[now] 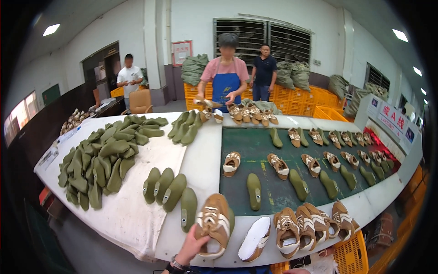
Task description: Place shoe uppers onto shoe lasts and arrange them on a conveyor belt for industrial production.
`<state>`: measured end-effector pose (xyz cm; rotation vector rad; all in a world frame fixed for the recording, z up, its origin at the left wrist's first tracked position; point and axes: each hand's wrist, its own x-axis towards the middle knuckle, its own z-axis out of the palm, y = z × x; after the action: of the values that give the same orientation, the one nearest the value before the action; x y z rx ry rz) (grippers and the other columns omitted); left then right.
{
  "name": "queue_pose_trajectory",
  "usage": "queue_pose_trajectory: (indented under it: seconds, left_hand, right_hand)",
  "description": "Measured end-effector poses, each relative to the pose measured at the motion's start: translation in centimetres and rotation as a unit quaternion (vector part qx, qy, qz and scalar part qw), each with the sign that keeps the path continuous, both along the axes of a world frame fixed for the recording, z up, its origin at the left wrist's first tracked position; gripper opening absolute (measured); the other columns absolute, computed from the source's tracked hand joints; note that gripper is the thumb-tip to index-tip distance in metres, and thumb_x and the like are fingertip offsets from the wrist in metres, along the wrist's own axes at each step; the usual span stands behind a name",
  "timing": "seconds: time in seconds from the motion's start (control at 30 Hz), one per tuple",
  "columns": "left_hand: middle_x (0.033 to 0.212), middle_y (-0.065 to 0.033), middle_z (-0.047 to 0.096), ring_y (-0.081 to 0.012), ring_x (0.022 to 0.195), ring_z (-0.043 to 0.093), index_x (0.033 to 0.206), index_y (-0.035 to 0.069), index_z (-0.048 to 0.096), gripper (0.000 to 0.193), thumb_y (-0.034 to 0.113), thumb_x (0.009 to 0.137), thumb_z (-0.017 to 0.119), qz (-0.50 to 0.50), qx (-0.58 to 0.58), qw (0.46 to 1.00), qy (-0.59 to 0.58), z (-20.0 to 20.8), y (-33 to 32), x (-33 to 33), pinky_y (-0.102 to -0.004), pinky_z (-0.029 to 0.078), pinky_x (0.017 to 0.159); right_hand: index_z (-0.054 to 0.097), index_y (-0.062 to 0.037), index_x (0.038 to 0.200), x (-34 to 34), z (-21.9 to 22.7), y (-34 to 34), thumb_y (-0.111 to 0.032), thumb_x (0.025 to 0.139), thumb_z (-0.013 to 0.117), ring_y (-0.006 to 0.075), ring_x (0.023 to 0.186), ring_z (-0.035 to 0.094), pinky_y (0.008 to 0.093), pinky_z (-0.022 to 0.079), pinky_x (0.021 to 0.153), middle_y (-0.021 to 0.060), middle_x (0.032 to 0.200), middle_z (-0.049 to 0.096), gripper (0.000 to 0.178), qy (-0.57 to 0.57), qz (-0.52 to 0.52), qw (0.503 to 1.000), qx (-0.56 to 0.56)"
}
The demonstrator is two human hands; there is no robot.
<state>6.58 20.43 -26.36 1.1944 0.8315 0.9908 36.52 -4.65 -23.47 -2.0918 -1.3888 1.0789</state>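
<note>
My left hand (192,245), with a band at the wrist, is closed on the heel end of a brown and white lace-up shoe (216,223) at the table's near edge. A green shoe last (232,220) shows partly behind that shoe. Left of it lie several more lasts (175,192). Only a sliver of my right hand (296,271) appears at the lower edge; its fingers are hidden. A shoe with its white sole (255,238) turned up lies between my hands. Further right, several similar shoes (287,230) stand in a row.
A dark green conveyor belt (283,201) carries rows of shoes and lasts. A big pile of lasts (98,166) covers the white cloth (141,201) at left. Across the table, a person in a blue apron (226,89) handles shoes. Below the near edge sits an orange crate (352,255).
</note>
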Motion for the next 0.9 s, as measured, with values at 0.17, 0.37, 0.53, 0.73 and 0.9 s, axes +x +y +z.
queue_pose_trajectory:
  seconds: [0.17, 0.37, 0.53, 0.73, 0.9]
  left_hand:
    - [0.126, -0.0162, 0.048, -0.0214, 0.115, 0.049, 0.141, -0.001, 0.015, 0.077, 0.009, 0.083, 0.064, -0.043, 0.178, 0.982, 0.053, -0.5, -2.6, 2.8, -0.0338, 0.04, 0.097]
    - [0.124, -0.0229, 0.048, -0.031, 0.112, 0.052, 0.141, -0.001, 0.012, 0.082, 0.016, 0.082, 0.067, -0.037, 0.14, 0.986, 0.087, 3.0, -4.9, 1.4, -0.0368, 0.042, 0.093]
    - [0.113, -0.0247, 0.055, -0.0338, 0.103, 0.057, 0.14, 0.0, 0.017, 0.074, 0.008, 0.082, 0.062, 0.098, 0.157, 0.98, 0.071, 0.8, -5.6, 0.6, -0.038, 0.047, 0.085]
    - [0.117, -0.0271, 0.052, -0.0386, 0.106, 0.055, 0.139, -0.002, 0.018, 0.074, 0.012, 0.082, 0.063, 0.075, 0.141, 0.98, 0.122, 2.0, -6.1, 0.6, -0.0393, 0.046, 0.087]
    - [0.122, -0.023, 0.045, -0.0334, 0.108, 0.051, 0.14, 0.002, 0.018, 0.087, 0.019, 0.075, 0.073, 0.015, 0.125, 0.957, 0.262, 3.3, -4.6, 1.2, -0.0377, 0.043, 0.091]
  right_hand:
    - [0.061, -0.0017, 0.105, -5.9, 8.1, 4.7, -0.009, 0.075, 0.069, 0.0321, 0.093, 0.06, 0.0348, 0.047, 0.081, 0.0177, 0.1, 0.062, 0.032, -0.06, 0.094, 0.916, 0.385]
    - [0.052, -0.0031, 0.12, -11.8, 7.2, 14.4, -0.017, 0.073, 0.073, 0.0334, 0.105, 0.052, 0.0393, 0.045, 0.087, 0.0171, 0.117, 0.053, 0.053, -0.181, 0.169, 0.861, 0.445]
    - [0.05, -0.0052, 0.123, -13.8, 4.1, 16.6, -0.016, 0.07, 0.074, 0.035, 0.102, 0.052, 0.0389, 0.044, 0.087, 0.0178, 0.121, 0.049, 0.059, -0.141, 0.188, 0.857, 0.46]
    - [0.049, -0.0046, 0.124, -13.6, 2.8, 16.3, -0.008, 0.068, 0.071, 0.0363, 0.105, 0.05, 0.0405, 0.044, 0.088, 0.0187, 0.123, 0.047, 0.06, -0.135, 0.16, 0.847, 0.488]
    - [0.054, -0.0004, 0.114, -12.4, 1.2, 17.6, -0.009, 0.069, 0.067, 0.0351, 0.098, 0.057, 0.04, 0.047, 0.085, 0.0193, 0.109, 0.057, 0.047, -0.116, 0.112, 0.832, 0.531]
